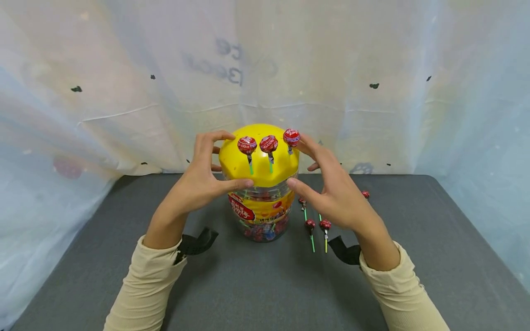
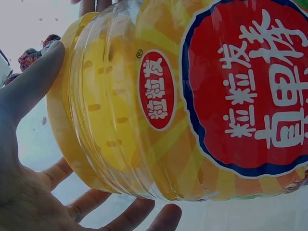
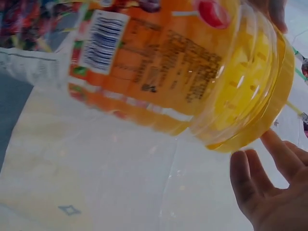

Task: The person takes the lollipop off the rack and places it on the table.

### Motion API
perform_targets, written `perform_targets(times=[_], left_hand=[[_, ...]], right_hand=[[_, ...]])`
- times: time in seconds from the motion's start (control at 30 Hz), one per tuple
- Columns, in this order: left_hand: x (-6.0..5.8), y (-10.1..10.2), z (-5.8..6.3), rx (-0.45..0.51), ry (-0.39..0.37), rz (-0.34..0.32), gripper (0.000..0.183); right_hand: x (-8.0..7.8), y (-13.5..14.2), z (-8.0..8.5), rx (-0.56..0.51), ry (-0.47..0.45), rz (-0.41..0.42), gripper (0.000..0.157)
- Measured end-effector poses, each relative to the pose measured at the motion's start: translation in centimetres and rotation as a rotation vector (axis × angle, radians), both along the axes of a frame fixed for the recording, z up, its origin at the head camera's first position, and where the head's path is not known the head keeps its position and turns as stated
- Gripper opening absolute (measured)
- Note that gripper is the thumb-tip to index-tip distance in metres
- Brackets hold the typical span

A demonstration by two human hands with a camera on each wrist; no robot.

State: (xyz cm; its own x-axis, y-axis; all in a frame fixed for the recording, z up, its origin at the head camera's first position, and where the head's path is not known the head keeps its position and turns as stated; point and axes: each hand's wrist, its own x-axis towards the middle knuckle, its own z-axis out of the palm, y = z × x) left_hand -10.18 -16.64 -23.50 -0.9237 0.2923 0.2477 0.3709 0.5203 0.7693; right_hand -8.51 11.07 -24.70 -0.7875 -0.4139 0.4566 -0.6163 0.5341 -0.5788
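Note:
A clear plastic candy jar (image 1: 265, 230) with an orange and red label stands on the table, wrapped sweets visible inside its lower part. Its domed yellow lid (image 1: 258, 172) bears three red-wrapped lollipops (image 1: 268, 144) in a row, sticks downward. My left hand (image 1: 200, 177) grips the lid's left side, thumb at the front rim and fingers toward the back. On the opposite side, my right hand (image 1: 335, 188) holds the lid, its thumb near the front rim. The right wrist view shows fingertips (image 3: 239, 166) right at the lid's edge.
Several more lollipops (image 1: 325, 224) lie on the grey table (image 1: 256, 294) right of the jar, partly hidden behind my right hand. Black straps (image 1: 198, 242) hang at both wrists. A pale plastic sheet (image 1: 314, 55) hangs behind the table.

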Motion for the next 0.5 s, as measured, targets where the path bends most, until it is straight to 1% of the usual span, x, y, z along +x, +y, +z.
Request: perform_targets(times=[0.17,0.3,0.4,0.5], left_hand=[[0.0,0.1,-0.1,0.008,-0.002,-0.004,0.085],[-0.1,0.2,-0.1,0.009,-0.003,-0.005,0.085],[-0.1,0.2,0.0,0.006,-0.006,-0.003,0.085],[-0.2,0.2,0.0,0.002,-0.006,0.0,0.085]], right_hand=[[-0.4,-0.8,0.7,0.002,0.038,0.028,0.071],[-0.5,-1.2,1.1,-0.019,0.06,0.054,0.069],[-0.5,-1.4,1.5,-0.058,0.062,0.04,0.067],[-0.7,-1.7,1.7,-0.134,0.09,0.022,0.065]])
